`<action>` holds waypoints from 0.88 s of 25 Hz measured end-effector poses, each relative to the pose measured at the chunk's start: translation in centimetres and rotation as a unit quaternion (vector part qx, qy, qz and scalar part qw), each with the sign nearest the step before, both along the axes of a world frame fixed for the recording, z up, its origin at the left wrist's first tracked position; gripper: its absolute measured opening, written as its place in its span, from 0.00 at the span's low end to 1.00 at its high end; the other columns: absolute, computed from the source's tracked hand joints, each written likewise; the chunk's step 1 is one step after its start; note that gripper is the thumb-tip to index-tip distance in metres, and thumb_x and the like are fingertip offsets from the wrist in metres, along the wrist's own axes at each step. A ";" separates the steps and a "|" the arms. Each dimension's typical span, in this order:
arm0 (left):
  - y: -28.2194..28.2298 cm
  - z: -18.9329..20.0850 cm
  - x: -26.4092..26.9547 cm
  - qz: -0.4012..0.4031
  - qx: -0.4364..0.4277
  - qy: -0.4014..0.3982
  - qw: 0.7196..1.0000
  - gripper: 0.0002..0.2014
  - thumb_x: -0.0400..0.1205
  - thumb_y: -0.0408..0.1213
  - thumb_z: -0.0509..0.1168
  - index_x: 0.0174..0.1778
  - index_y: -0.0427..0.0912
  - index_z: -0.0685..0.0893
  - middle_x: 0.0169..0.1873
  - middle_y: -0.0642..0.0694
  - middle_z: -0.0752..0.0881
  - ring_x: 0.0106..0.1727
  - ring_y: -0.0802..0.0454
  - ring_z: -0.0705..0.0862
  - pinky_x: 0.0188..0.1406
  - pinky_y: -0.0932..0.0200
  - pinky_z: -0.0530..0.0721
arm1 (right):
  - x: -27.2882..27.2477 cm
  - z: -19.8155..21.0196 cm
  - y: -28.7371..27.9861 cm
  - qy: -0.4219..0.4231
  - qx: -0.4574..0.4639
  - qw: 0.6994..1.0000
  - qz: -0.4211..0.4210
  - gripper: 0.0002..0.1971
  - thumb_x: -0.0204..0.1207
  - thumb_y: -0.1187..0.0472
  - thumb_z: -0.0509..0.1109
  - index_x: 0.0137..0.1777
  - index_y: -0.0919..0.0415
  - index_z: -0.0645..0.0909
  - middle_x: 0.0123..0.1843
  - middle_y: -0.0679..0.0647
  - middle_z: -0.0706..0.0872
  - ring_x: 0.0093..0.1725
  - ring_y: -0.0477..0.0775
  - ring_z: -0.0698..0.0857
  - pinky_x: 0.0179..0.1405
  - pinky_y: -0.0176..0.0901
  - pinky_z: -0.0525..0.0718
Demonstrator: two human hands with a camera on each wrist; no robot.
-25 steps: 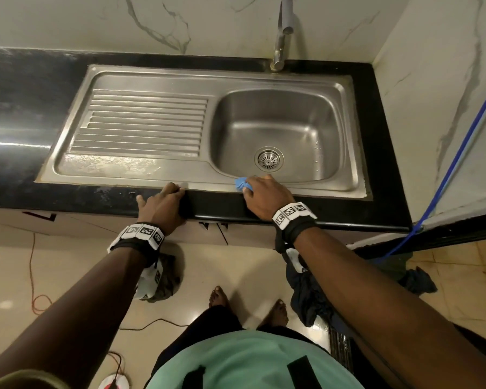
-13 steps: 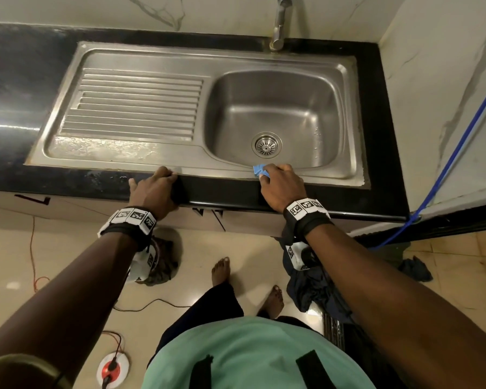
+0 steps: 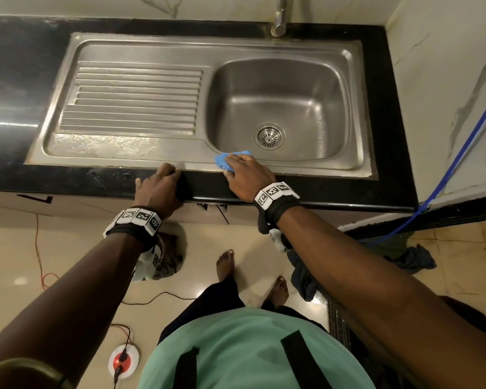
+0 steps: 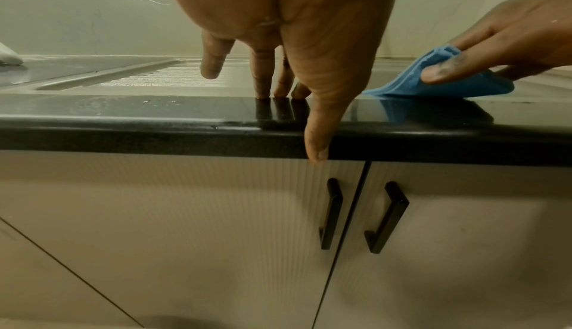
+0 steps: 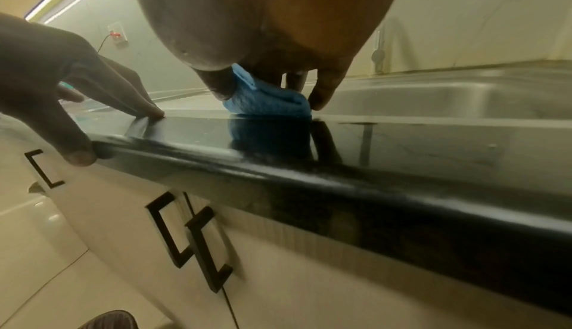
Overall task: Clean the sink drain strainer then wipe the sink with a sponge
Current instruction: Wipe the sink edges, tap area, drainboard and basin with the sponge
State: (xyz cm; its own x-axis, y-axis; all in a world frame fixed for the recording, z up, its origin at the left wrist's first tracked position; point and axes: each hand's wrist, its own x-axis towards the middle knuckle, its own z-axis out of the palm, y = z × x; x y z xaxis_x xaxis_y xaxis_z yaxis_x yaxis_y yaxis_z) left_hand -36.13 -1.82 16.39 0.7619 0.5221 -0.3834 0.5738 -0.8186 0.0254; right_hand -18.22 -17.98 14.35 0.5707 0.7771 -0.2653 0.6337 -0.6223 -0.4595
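Note:
A stainless steel sink [image 3: 359, 113] with a ribbed drainboard is set in a black counter [image 3: 390, 175]. The round drain strainer [image 3: 269, 135] sits in the basin floor, with nothing on it. My right hand [image 3: 243, 172] grips a folded blue sponge [image 3: 225, 160] and presses it on the sink's front rim, left of the strainer. The sponge [image 5: 266, 101] shows between thumb and fingers in the right wrist view, and the sponge [image 4: 433, 82] shows again in the left wrist view. My left hand [image 3: 160, 186] rests on the counter's front edge beside it, fingertips on top, thumb over the edge, holding nothing.
A tap [image 3: 278, 21] stands behind the basin. Marble walls close the back and the right side. A blue hose [image 3: 460, 147] runs down the right wall. Cupboard doors with black handles [image 4: 331, 212] are below the counter. Cloths, a red cable and bare feet are on the floor.
My right hand slid the sponge along the front rim, first to the right, then back left toward my left hand. The left hand stayed on the counter edge. The view shifted slightly.

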 end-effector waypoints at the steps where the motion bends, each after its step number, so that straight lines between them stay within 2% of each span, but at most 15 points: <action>1: -0.1 0.0 -0.1 0.001 -0.001 0.001 1.000 0.39 0.76 0.42 0.82 0.83 0.44 0.75 0.79 0.44 0.72 0.67 0.27 0.85 0.71 0.10 0.71 | 0.2 -0.1 -0.6 -0.006 -0.001 1.000 -0.001 0.23 0.84 0.48 0.59 0.78 0.50 0.73 0.82 0.48 0.72 0.79 0.55 0.73 0.75 0.58 0.75; 3: -0.5 0.1 -0.2 0.005 0.000 -0.001 1.000 0.41 0.78 0.42 0.81 0.86 0.44 0.71 0.82 0.44 0.70 0.76 0.30 0.80 0.73 0.07 0.65 | 0.8 -0.1 -1.8 -0.023 -0.002 1.000 -0.011 0.23 0.83 0.47 0.58 0.76 0.49 0.75 0.81 0.47 0.75 0.78 0.56 0.75 0.75 0.59 0.74; 6: -1.5 0.4 0.2 0.003 -0.002 -0.015 1.000 0.45 0.79 0.43 0.79 0.89 0.44 0.63 0.87 0.43 0.64 0.90 0.39 0.61 0.76 0.06 0.59 | 2.1 0.3 -4.3 -0.066 -0.011 0.997 -0.037 0.21 0.81 0.46 0.58 0.72 0.47 0.79 0.76 0.49 0.80 0.74 0.57 0.79 0.76 0.62 0.70; 9: -2.9 0.5 1.4 -0.020 -0.018 -0.027 0.999 0.48 0.80 0.46 0.78 0.91 0.45 0.58 0.91 0.44 0.57 0.93 0.42 0.52 0.78 0.07 0.56 | 3.8 0.8 -7.5 -0.121 -0.025 0.989 -0.085 0.19 0.80 0.48 0.58 0.64 0.50 0.83 0.66 0.54 0.87 0.66 0.61 0.83 0.72 0.62 0.73; 11: -3.8 0.3 2.2 -0.038 -0.023 -0.020 0.999 0.48 0.80 0.49 0.78 0.92 0.45 0.58 0.91 0.44 0.57 0.94 0.43 0.51 0.77 0.07 0.53 | 4.2 0.7 -8.8 -0.131 -0.039 0.984 -0.113 0.18 0.80 0.48 0.58 0.62 0.51 0.83 0.64 0.54 0.87 0.66 0.61 0.83 0.72 0.64 0.72; 13: -4.2 0.0 2.8 -0.046 -0.018 -0.024 0.999 0.45 0.78 0.50 0.79 0.89 0.45 0.65 0.88 0.45 0.63 0.93 0.44 0.55 0.75 0.04 0.51 | 3.7 0.1 -8.9 -0.109 -0.043 0.986 -0.118 0.20 0.82 0.49 0.58 0.69 0.53 0.79 0.73 0.53 0.82 0.74 0.58 0.77 0.78 0.68 0.66; 15: -4.1 0.0 3.2 -0.045 -0.008 -0.033 0.998 0.39 0.76 0.50 0.81 0.81 0.45 0.75 0.80 0.47 0.71 0.89 0.46 0.63 0.74 0.01 0.52 | 2.2 -0.4 -7.9 -0.094 -0.037 0.991 -0.091 0.23 0.84 0.49 0.56 0.76 0.55 0.73 0.80 0.51 0.74 0.82 0.54 0.68 0.79 0.71 0.64; 17: -3.7 0.0 3.3 -0.050 0.001 -0.027 0.998 0.36 0.73 0.53 0.82 0.76 0.46 0.81 0.75 0.49 0.75 0.86 0.48 0.67 0.74 0.02 0.51 | 0.2 -0.7 -6.2 -0.084 -0.028 0.995 -0.046 0.26 0.85 0.48 0.54 0.81 0.55 0.67 0.85 0.49 0.67 0.86 0.52 0.61 0.80 0.72 0.61; 20: -3.2 -0.1 3.3 -0.053 0.011 -0.032 0.998 0.37 0.69 0.57 0.83 0.74 0.49 0.84 0.74 0.52 0.78 0.85 0.51 0.68 0.74 0.03 0.50 | -3.3 -0.7 -3.1 -0.064 -0.023 0.998 0.011 0.28 0.87 0.47 0.52 0.85 0.54 0.62 0.88 0.47 0.60 0.88 0.51 0.56 0.82 0.73 0.57; 22: -3.2 -0.2 3.3 -0.047 0.009 -0.045 0.998 0.36 0.70 0.57 0.83 0.74 0.50 0.84 0.74 0.53 0.78 0.87 0.52 0.65 0.75 0.03 0.48 | -5.6 -0.7 -1.2 -0.058 -0.024 0.997 0.044 0.29 0.87 0.48 0.53 0.87 0.55 0.59 0.89 0.48 0.56 0.88 0.51 0.52 0.83 0.73 0.55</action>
